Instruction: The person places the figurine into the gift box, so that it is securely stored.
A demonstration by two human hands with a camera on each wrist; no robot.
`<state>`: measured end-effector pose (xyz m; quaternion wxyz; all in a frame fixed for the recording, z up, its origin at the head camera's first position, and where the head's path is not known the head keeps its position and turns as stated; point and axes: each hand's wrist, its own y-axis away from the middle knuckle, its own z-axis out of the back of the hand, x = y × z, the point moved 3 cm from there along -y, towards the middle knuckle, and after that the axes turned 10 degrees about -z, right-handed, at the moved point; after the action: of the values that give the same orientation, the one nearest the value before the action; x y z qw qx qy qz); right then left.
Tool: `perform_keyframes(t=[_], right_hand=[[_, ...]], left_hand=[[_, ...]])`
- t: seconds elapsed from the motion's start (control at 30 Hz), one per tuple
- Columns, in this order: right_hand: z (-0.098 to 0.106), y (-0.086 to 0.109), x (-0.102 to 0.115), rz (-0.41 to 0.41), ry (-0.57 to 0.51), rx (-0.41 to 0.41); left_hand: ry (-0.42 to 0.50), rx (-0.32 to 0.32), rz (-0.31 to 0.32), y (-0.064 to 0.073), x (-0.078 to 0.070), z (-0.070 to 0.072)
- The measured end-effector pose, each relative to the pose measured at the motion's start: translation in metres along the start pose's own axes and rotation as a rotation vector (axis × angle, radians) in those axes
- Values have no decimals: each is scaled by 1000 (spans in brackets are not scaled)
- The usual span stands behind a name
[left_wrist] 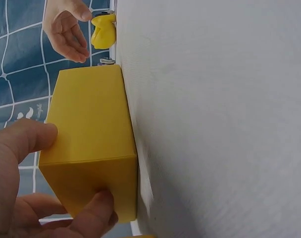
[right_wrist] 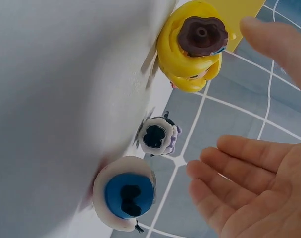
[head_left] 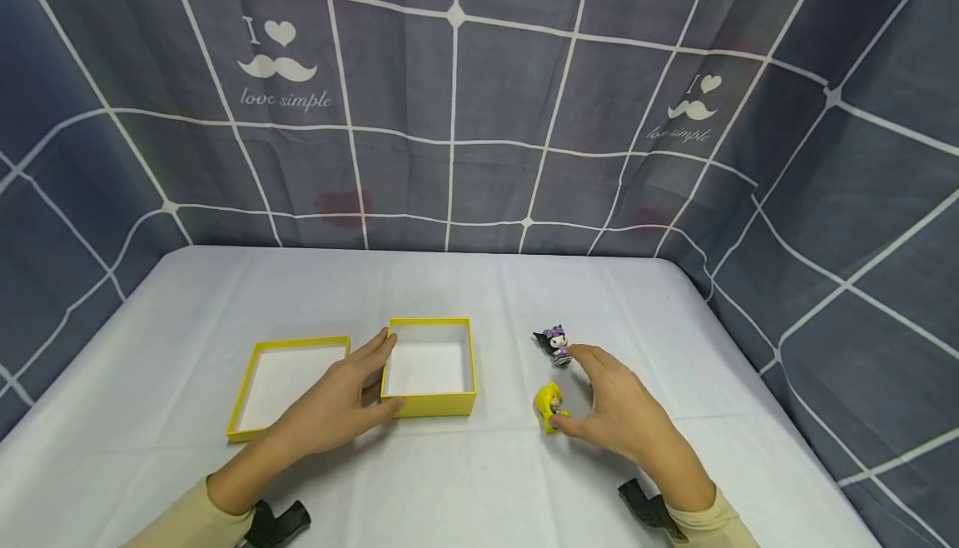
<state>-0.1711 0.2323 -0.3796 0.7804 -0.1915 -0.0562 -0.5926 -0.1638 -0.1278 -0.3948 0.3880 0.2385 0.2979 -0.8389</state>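
Observation:
My left hand [head_left: 340, 398] holds the open yellow box [head_left: 437, 405] at its left side, the thumb at the front corner and fingertips at the far left corner. In the left wrist view, the thumb lies against the box's yellow wall [left_wrist: 88, 119]. My right hand [head_left: 618, 411] hovers with parted fingers around small figurines. Its thumb is close to a yellow-hooded figurine [head_left: 549, 406]; its fingertips are near a black-and-purple figurine [head_left: 556, 344]. In the right wrist view, a third figurine with a blue base [right_wrist: 130, 196] lies beyond these; the hand hides it in the head view.
A shallow yellow-rimmed lid [head_left: 292, 381] lies with its white inside up, left of the box and partly behind my left hand. Everything rests on a white-covered table [head_left: 479, 490]. Grey checked curtains [head_left: 404, 173] stand around its back and sides.

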Motion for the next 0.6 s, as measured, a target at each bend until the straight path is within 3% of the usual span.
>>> perform_keyframes(t=[0.27, 0.6], right_hand=[[-3, 0, -1, 56, -56, -6], [-6, 2, 4, 109, -101, 109]], left_hand=[[20, -1, 4, 0, 1, -1], [50, -4, 9, 1, 1, -2]])
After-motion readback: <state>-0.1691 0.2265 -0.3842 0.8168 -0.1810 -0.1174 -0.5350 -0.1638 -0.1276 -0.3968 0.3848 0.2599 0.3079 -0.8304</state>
